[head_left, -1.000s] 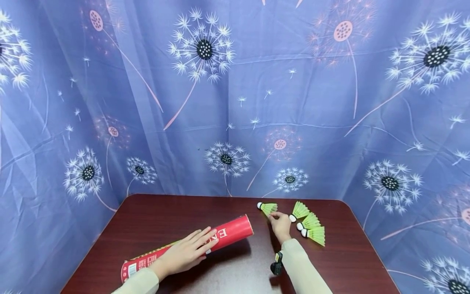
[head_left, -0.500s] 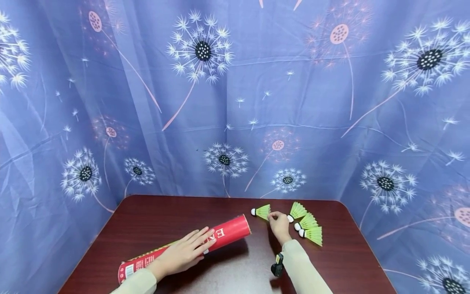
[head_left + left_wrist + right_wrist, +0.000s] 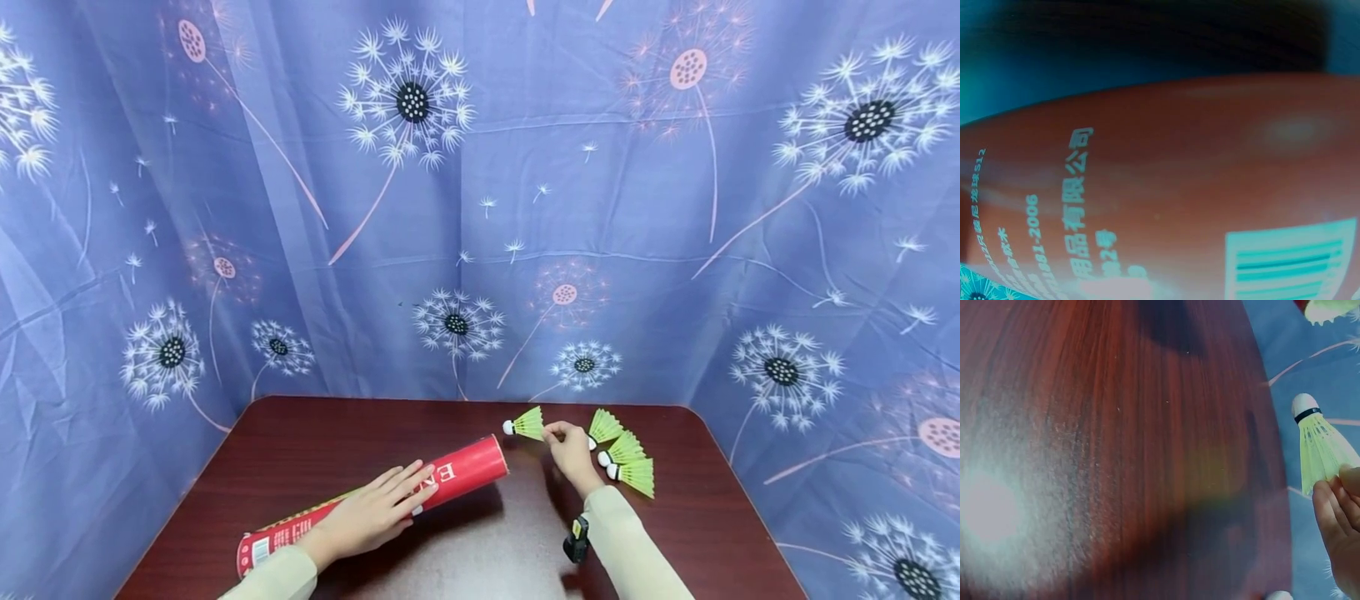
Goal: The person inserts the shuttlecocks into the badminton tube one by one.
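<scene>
My right hand (image 3: 573, 454) pinches a yellow-green shuttlecock (image 3: 528, 423) by its feather rim, its white head pointing left. In the right wrist view, thumb and fingers meet at the skirt of the shuttlecock (image 3: 1322, 444). The left hand (image 3: 375, 508) rests over a red shuttlecock tube (image 3: 468, 473), fingers laid out straight across it; its thumb is hidden. The tube's right end lies just below and left of the held shuttlecock. Printed text and a barcode label on the tube (image 3: 1210, 162) fill the left wrist view, where no fingers show.
Beside the right hand, three more shuttlecocks (image 3: 633, 477) lie fanned out on the dark brown wooden table (image 3: 712, 517). A blue dandelion-print curtain (image 3: 480, 208) hangs behind and at both sides. A small black device (image 3: 576, 540) sits at the right wrist.
The held shuttlecock has shifted left and turned, its head now at about the tube's right end. The left hand stays on the tube; the head view has shifted slightly.
</scene>
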A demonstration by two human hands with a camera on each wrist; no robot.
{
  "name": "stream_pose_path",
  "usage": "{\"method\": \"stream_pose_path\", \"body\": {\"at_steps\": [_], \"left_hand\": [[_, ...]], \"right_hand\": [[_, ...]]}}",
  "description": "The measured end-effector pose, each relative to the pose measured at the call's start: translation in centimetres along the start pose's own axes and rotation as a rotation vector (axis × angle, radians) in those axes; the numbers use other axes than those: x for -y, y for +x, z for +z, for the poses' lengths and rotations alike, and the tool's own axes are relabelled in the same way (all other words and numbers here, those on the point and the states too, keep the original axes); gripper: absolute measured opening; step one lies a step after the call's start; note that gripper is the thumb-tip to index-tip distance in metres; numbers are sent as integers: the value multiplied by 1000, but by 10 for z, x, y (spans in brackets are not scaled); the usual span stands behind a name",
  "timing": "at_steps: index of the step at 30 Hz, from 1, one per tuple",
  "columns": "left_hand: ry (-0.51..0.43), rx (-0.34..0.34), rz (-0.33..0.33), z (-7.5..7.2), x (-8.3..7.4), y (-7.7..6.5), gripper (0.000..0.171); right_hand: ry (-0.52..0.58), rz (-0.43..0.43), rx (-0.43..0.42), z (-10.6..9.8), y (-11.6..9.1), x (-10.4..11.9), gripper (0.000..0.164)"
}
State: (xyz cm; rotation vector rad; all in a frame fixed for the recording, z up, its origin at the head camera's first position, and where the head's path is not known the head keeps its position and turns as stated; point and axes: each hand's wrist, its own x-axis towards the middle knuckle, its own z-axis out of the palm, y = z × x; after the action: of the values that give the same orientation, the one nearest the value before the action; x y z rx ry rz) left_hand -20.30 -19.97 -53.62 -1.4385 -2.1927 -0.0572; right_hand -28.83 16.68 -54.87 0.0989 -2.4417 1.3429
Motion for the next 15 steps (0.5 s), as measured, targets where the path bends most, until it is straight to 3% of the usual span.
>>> {"method": "stream_pose_path", "body": {"at_steps": [6, 15], "left_hand": [[16, 20, -4, 0, 4, 1, 80], [34, 20, -22, 2, 4, -4, 72]], "right_hand": [[29, -72, 31, -8, 2, 8, 5], [124, -107, 88, -20, -8, 20, 6]]}}
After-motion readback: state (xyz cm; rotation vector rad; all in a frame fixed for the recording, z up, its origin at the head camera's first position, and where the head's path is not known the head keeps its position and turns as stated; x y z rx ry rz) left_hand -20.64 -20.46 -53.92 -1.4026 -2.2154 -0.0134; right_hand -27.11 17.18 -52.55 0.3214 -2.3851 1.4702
